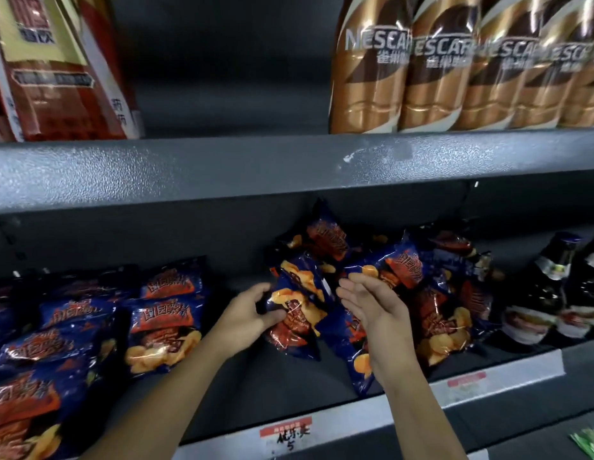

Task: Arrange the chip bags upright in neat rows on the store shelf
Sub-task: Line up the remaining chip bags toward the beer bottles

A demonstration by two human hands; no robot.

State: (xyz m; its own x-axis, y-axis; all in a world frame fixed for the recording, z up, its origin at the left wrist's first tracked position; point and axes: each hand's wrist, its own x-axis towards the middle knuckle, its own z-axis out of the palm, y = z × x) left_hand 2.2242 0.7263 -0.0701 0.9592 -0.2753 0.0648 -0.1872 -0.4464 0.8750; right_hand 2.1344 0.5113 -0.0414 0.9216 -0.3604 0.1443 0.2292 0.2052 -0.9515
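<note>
The lower shelf (272,393) is carrying two groups of chip bags (163,327): on the left they are lying back in rough rows, and in the middle a loose heap (448,313) is leaning every way toward the far wall. Just right of it, dark bottles (537,293) are standing. The left hand (245,313) is gripping one bag (295,313) at the heap's near left edge, fingers and thumb curling round it. The right hand (371,307) is hovering open beside it, fingers straight, holding nothing; whether it is touching the heap is unclear. Pulling that bag is risking a slide: the slick bags leaning over it may tip off the near edge or shove into the bottles.
</note>
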